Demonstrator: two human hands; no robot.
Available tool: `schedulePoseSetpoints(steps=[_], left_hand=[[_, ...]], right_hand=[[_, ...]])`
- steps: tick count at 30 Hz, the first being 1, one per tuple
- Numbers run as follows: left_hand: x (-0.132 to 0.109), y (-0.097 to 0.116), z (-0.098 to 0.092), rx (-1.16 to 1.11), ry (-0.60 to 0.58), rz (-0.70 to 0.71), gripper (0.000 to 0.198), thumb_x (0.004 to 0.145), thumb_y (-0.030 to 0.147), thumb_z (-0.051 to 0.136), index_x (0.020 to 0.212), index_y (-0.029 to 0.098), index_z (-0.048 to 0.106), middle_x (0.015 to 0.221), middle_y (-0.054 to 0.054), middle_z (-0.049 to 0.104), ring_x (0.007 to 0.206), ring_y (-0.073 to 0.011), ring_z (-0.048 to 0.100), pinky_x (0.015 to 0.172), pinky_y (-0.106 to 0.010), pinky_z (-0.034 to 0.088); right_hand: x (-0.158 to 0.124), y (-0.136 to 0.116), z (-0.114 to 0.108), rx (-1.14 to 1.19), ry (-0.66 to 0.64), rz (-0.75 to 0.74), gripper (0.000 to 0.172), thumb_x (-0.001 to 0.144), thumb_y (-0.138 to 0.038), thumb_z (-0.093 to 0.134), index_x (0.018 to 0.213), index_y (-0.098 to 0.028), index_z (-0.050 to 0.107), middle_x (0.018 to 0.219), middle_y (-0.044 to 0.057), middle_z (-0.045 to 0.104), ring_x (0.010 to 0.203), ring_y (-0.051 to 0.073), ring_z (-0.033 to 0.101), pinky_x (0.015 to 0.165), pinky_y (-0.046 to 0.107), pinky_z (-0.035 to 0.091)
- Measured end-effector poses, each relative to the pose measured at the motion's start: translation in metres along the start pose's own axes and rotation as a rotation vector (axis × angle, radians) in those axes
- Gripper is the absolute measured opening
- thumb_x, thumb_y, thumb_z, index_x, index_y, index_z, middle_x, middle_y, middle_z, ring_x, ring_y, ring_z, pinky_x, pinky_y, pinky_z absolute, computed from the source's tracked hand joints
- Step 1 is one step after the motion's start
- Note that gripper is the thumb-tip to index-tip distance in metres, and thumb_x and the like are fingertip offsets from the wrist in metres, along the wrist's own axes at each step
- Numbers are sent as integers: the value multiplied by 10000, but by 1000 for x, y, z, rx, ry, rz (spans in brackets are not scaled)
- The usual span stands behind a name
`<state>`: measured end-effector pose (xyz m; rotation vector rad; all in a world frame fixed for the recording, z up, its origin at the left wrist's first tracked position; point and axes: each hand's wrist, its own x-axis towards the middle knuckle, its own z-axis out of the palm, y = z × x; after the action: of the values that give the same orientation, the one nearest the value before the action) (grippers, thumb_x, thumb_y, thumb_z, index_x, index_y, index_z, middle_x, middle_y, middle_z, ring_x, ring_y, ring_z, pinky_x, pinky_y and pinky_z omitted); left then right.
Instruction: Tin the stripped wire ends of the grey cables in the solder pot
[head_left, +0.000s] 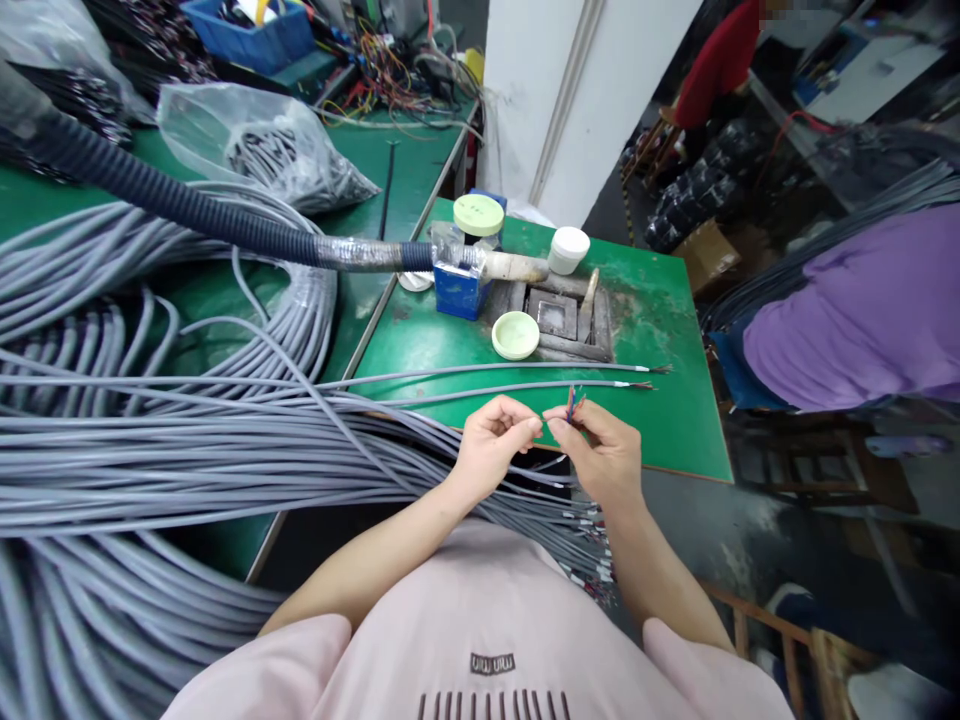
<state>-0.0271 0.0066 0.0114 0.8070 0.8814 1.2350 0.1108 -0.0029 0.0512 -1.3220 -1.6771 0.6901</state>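
Close together at the table's front edge, both hands are pinched at chest height. My right hand [604, 450] grips the thin coloured wires [572, 400] at a cable's end, and their red and blue tips stick up above its fingers. Thumb and index finger of my left hand [499, 440] meet at a tiny wire strand beside the right fingertips; the strand itself is barely visible. Just beyond lie two grey cables [480, 388] with stripped ends pointing right. Below my hands hangs a bundle of grey cables [555, 510] with many white-banded, bared ends.
A solder pot [555, 315] is set in the green table [660, 400], with a pale dish [515, 335], a white tub [568, 250] and a blue box [459, 290] around it. A ribbed hose [247, 225] crosses from the left. Thick cable coils [300, 300] cover the left side. A person in purple [862, 310] is at right.
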Motion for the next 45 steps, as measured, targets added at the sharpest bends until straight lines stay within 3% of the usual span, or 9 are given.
schedulePoseSetpoints(steps=[6, 10, 14, 19, 25, 33, 37, 41, 45], left_hand=[[14, 1, -8, 130, 10, 86, 233, 765, 383, 679, 816, 163, 621, 683, -1, 647, 581, -90, 560, 570, -212, 456], [30, -5, -39, 641, -8, 355, 131, 818, 303, 622, 849, 178, 643, 777, -25, 663, 736, -139, 578, 723, -287, 458], [39, -14, -60, 986, -33, 473, 128, 873, 271, 549, 835, 182, 633, 800, -35, 670, 783, -171, 569, 749, -326, 428], [38, -17, -61, 1069, -81, 496, 117, 885, 265, 542, 839, 192, 621, 824, -13, 688, 775, -162, 574, 730, -316, 401], [37, -16, -62, 1098, -90, 508, 141, 899, 274, 525, 839, 190, 620, 814, -11, 686, 758, -154, 577, 713, -311, 381], [39, -17, -63, 1096, -92, 494, 161, 901, 285, 518, 833, 185, 624, 804, -18, 685, 757, -155, 587, 715, -318, 389], [37, -10, -63, 1085, -117, 492, 128, 894, 270, 531, 863, 191, 627, 817, -14, 690, 770, -149, 603, 710, -311, 401], [34, -3, -61, 1145, -108, 649, 115, 893, 255, 533, 898, 189, 627, 876, -29, 699, 810, -162, 606, 720, -320, 400], [37, -10, -60, 1147, -69, 737, 98, 889, 234, 537, 894, 187, 623, 873, -30, 697, 807, -159, 596, 730, -315, 402]], right_hand=[[35, 8, -5, -136, 12, -135, 146, 860, -265, 585, 753, -185, 645, 729, 9, 575, 676, 133, 538, 626, 274, 430], [86, 31, 0, -200, 5, -145, 138, 799, -248, 628, 687, -168, 636, 750, 8, 531, 658, 124, 511, 612, 269, 406], [129, 50, 17, -337, -157, -65, 178, 766, -218, 623, 600, -156, 615, 742, 8, 498, 681, 129, 506, 656, 274, 391], [151, 56, 42, -658, -399, -25, 195, 815, -256, 576, 675, -164, 676, 763, 21, 522, 703, 144, 504, 643, 273, 345], [156, 56, 56, -915, -512, -53, 244, 862, -263, 496, 868, -195, 731, 904, 64, 602, 793, 184, 562, 608, 285, 327], [154, 51, 52, -935, -496, -68, 274, 863, -257, 470, 916, -193, 731, 933, 80, 617, 814, 198, 571, 618, 289, 342], [159, 53, 27, -923, -360, -68, 274, 854, -282, 484, 843, -162, 730, 905, 82, 619, 804, 198, 559, 649, 295, 364], [169, 71, -3, -971, -208, -21, 261, 832, -281, 509, 833, -148, 734, 914, 96, 627, 829, 220, 566, 659, 308, 378], [177, 92, -16, -1034, -183, 63, 248, 819, -273, 522, 832, -154, 740, 940, 104, 636, 839, 230, 574, 683, 315, 398]])
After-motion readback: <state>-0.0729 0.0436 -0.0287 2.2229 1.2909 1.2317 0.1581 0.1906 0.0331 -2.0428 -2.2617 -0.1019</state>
